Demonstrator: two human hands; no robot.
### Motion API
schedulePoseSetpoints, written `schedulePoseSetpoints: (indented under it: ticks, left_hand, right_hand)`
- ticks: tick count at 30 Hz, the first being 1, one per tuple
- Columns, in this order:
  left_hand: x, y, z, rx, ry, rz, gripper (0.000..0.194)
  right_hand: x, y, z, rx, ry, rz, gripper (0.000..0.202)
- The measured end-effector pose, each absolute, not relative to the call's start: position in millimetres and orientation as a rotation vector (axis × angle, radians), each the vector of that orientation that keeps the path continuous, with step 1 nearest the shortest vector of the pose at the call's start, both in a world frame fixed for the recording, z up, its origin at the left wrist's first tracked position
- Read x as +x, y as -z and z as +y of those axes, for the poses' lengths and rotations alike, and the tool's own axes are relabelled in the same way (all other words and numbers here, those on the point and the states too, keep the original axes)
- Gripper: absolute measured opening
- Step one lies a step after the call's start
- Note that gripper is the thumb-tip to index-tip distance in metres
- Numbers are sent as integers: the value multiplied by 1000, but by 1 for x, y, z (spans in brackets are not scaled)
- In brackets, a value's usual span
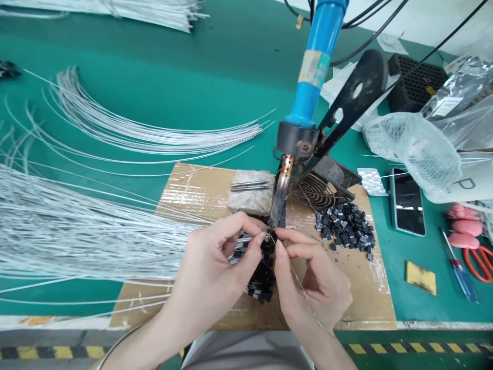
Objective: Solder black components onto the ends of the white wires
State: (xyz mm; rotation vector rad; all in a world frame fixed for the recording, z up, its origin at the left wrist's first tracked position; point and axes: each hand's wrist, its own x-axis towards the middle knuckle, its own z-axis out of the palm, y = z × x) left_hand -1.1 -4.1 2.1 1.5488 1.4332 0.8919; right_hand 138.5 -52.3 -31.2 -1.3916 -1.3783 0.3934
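Observation:
In the middle of the head view, the blue-handled soldering iron (308,92) points down in a black stand, its tip just above my fingertips. My left hand (223,262) is closed in a pinch on a white wire (243,238), whose end sits right by the tip. My right hand (311,277) pinches a thin solder wire (302,290), which trails down across the palm, and its fingertips almost meet the left ones. The small part between the fingertips is too tiny to make out. Below them lies a pile of black connector-like pieces (262,288), partly covered by my hands.
Bundles of white wires (92,226) spread over the left side. Cardboard (208,185) covers the green table under the work. Small black pieces (346,228) are heaped at right, near a phone (408,201), yellow sponge (420,277), screwdriver (464,280) and plastic bags (412,149).

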Motion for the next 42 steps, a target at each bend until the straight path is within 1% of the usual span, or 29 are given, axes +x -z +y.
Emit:
schedulePoseSetpoints:
  ticks: [29,42]
  left_hand:
    - [1,-3,-7,1634,-920,1440,21]
    - [-1,3,-6,1615,-929,1436,20]
  right_hand:
    - [137,33,-52,-1365,-347,-1385,17]
    - [136,34,-52,-1374,-399,-1346,16]
